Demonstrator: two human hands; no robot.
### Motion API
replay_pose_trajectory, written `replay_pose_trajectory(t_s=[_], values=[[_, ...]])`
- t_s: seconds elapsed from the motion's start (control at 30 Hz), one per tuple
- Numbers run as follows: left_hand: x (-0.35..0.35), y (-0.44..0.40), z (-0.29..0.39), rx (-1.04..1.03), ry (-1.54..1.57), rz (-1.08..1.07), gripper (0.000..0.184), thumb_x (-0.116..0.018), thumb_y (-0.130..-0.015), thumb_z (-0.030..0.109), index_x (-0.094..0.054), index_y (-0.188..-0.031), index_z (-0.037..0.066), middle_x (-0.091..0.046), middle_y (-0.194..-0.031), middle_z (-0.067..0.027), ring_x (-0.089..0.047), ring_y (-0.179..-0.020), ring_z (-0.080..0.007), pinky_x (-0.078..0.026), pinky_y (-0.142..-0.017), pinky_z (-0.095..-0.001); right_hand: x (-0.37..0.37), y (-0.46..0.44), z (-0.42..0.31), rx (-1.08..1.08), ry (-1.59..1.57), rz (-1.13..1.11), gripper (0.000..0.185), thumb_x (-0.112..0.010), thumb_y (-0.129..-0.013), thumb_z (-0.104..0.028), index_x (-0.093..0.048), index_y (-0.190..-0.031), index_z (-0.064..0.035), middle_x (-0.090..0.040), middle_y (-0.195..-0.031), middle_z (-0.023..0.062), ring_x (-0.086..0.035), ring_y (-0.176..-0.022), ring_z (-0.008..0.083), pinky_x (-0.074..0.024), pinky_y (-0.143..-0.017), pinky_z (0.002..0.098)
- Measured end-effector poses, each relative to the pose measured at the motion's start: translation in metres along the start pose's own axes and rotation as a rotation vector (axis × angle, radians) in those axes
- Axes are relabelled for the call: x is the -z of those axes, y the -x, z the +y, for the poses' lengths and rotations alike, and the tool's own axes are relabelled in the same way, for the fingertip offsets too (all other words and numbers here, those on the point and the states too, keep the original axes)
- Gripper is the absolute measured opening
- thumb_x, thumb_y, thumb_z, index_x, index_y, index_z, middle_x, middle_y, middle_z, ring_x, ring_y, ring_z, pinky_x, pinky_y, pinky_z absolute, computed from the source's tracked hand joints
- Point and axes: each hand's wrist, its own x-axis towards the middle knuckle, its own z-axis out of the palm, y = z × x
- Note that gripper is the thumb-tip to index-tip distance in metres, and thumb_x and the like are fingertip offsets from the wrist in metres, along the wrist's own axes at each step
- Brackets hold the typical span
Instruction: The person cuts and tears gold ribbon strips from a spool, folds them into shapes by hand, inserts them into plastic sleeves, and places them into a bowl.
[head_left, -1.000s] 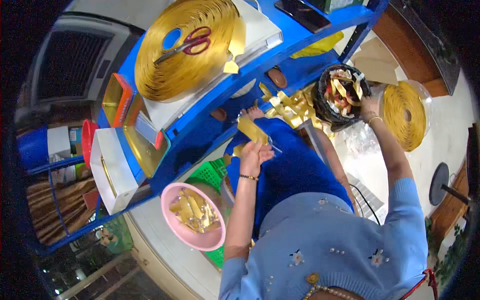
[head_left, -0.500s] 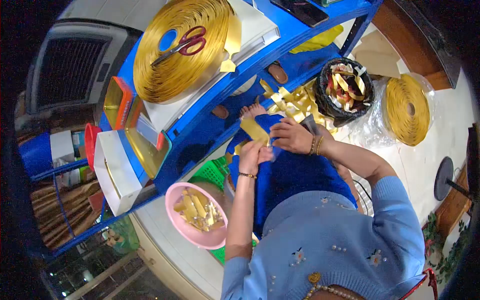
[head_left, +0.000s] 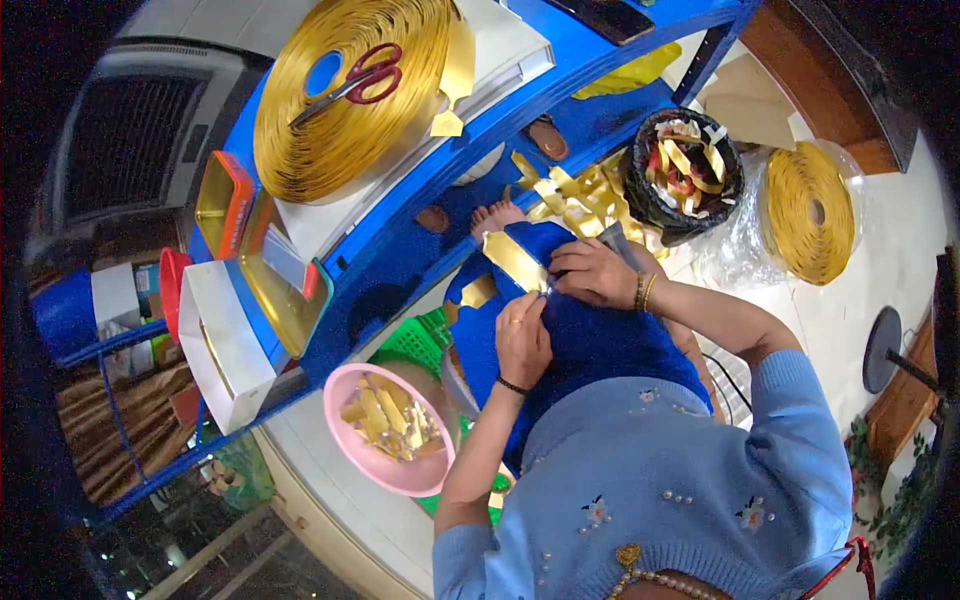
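Observation:
A short gold ribbon piece (head_left: pixel 514 262) with a pointed end lies over my blue-covered lap (head_left: pixel 590 345). My left hand (head_left: pixel 523 340) is closed in a pinch at the strip's lower end. From the other side, my right hand (head_left: pixel 593 273) has its fingers curled against that same end, and both hands nearly touch there. Whatever small part sits between the fingertips is too hidden to make out. Another gold piece (head_left: pixel 478 291) rests on my lap, left of the strip.
A pink basin (head_left: pixel 336 445) of gold pieces stands at lower left. On the blue table are a large gold ribbon roll (head_left: pixel 330 150) and red-handled scissors (head_left: pixel 372 80). Gold scraps (head_left: pixel 580 205) cover the floor beside a black-lined bin (head_left: pixel 640 200). A wrapped second roll (head_left: pixel 812 215) lies at right.
My left hand has turned and shifted down and right, its fingertips now at the ribbon's lower end. The ribbon piece shows more of its shiny face. My right hand has barely moved.

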Motion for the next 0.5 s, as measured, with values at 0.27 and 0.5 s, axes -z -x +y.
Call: replay_pose_trajectory(t_s=[0.27, 0.5], values=[[-0.022, 0.001, -0.005, 0.253, 0.241, 0.291, 0.009, -0.062, -0.075, 0.001, -0.06, -0.083, 0.0, -0.059, -0.086, -0.0123, -0.056, -0.083, -0.0261, -0.044, -0.077, -0.0336, -0.016, 0.007, 0.002, -0.25, -0.291, 0.119, 0.01, -0.069, -0.072, -0.013, -0.065, -0.078, -0.0065, -0.057, -0.104, 0.01, -0.05, -0.106, 0.03, -0.0384, -0.091, 0.0401], [-0.03, 0.001, -0.009, 0.642, 0.38, 0.275, 0.011, -0.065, -0.077, 0.01, -0.063, -0.074, -0.001, -0.059, -0.074, -0.0076, -0.055, -0.073, -0.0152, -0.043, -0.069, -0.0264, -0.025, 0.004, -0.004, -0.426, -0.298, 0.154, 0.01, -0.07, -0.071, -0.014, -0.066, -0.076, -0.0056, -0.058, -0.104, 0.0112, -0.05, -0.108, 0.0303, -0.0385, -0.092, 0.039]])
